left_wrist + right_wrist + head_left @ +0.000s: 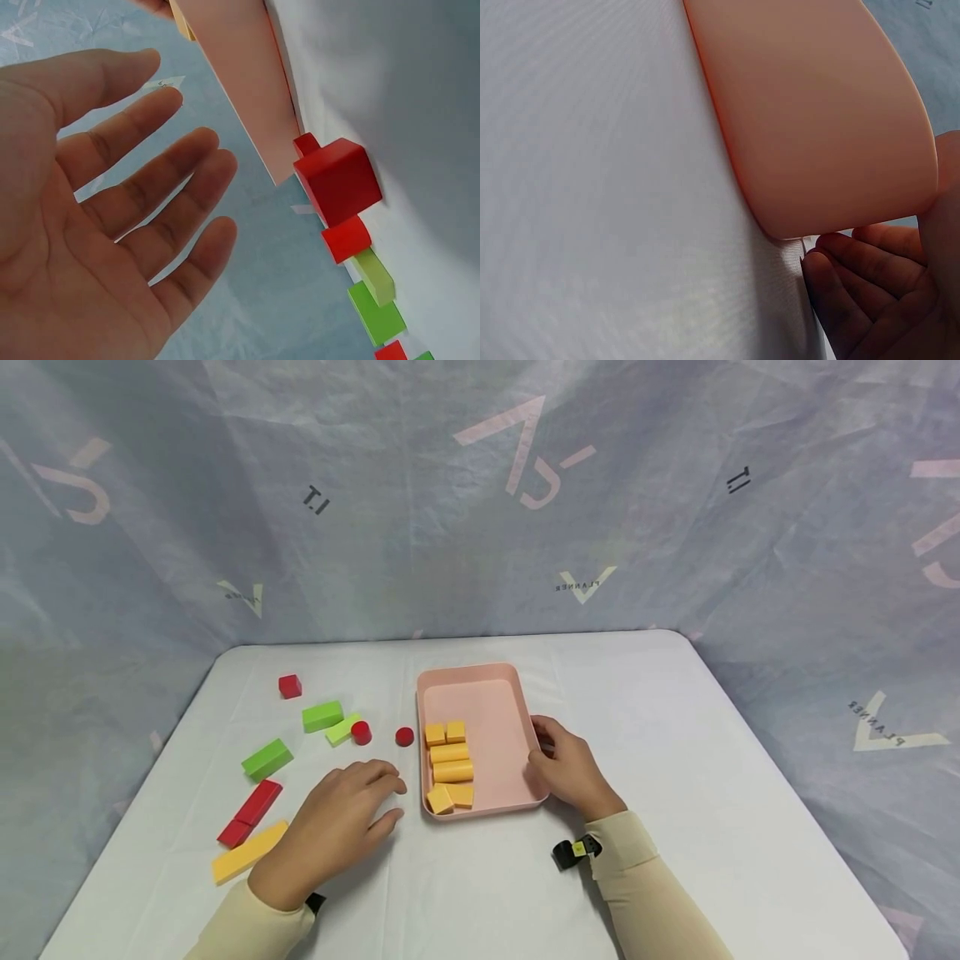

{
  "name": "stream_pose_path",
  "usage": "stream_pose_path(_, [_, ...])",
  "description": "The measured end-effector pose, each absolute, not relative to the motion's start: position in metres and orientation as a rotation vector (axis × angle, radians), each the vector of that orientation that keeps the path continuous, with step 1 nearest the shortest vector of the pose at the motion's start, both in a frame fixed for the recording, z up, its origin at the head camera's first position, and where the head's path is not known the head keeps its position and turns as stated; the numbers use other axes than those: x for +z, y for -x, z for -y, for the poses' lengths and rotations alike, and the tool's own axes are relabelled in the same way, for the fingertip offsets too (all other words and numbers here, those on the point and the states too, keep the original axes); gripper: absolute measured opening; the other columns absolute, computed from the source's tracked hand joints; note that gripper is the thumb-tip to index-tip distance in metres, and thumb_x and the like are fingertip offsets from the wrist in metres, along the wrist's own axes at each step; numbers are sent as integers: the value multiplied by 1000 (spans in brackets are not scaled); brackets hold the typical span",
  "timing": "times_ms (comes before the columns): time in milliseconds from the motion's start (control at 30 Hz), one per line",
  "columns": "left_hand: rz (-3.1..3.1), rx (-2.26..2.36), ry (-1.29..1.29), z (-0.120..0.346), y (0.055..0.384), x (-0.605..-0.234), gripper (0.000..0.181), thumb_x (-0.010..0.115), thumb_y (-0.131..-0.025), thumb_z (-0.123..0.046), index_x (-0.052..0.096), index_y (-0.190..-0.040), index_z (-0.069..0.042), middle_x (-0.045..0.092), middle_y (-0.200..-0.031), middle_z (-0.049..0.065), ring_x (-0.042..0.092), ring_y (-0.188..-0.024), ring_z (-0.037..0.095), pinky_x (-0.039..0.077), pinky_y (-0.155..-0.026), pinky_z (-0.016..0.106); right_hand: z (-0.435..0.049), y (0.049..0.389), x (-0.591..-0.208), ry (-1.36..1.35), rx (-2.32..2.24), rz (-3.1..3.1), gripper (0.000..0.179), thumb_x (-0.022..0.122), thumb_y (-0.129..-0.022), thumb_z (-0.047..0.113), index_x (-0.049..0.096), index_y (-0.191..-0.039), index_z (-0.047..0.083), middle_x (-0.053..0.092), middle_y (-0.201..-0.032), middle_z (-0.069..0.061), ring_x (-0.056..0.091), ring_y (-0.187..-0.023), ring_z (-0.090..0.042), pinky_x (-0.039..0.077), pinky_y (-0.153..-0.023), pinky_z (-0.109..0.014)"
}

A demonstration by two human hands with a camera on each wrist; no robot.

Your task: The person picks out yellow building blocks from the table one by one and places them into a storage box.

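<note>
A pink tray (498, 718) holds several yellow blocks (450, 753) lined up along its left side. My right hand (573, 768) grips the tray's right wall, with the thumb at the rim and the fingers on the outside, as the right wrist view shows at the tray wall (832, 120). Left of the tray, my left hand (337, 827) hovers palm inward, its fingers spread and holding nothing. Close by it in the left wrist view stands a red block (337, 184). A red round piece (405, 737) lies between that hand and the tray.
Left of the tray lie a red cylinder (361, 732), a light green block (342, 729), green blocks (322, 716), a red cube (290, 686), red blocks (251, 812) and a long yellow block (250, 852). A grey printed cloth (480, 527) hangs behind the white table (645, 718).
</note>
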State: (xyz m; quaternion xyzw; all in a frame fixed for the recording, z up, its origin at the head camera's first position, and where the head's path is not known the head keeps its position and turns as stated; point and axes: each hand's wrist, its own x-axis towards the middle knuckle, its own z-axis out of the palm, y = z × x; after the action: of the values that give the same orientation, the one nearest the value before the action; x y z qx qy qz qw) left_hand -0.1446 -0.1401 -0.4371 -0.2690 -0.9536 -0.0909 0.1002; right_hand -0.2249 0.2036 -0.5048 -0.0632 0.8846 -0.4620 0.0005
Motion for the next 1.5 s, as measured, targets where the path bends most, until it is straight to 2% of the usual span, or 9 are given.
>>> stream_pose_path(300, [2868, -265, 720, 146, 141, -436, 29, 85, -84, -31, 76, -110, -20, 68, -119, -1, 66, -108, 20, 56, -93, 45, -205, 226, -504, 216, -1473, -2760, 55, 58, -96, 12, 51, -150, 15, 66, -137, -8, 69, -122, -27, 55, -103, -45])
stream_pose_path(533, [2866, -265, 678, 152, 137, -437, 29, 86, -83, -28, 75, -108, -19, 68, -118, -1, 65, -108, 21, 55, -89, 45, -203, 226, -505, 206, -1473, -2767, 55, 58, -95, 12, 52, -149, 15, 66, -137, -8, 69, -121, -26, 55, -103, -45])
stream_pose_path(833, [2899, -276, 614, 160, 132, -438, 34, 88, -81, -28, 75, -111, -20, 68, -119, -1, 65, -110, 23, 56, -90, 49, -203, 227, -506, 164, -1444, -2772, 55, 57, -95, 15, 52, -150, 18, 66, -136, -5, 69, -121, -24, 55, -102, -44])
stream_pose_path(1500, [2935, -313, 486, 174, 123, -444, 32, 88, -81, -24, 76, -111, -20, 69, -120, 1, 65, -114, 27, 54, -94, 54, -204, 225, -505, 199, -1454, -2777, 55, 57, -96, 13, 51, -150, 16, 66, -138, -8, 69, -121, -27, 55, -102, -46])
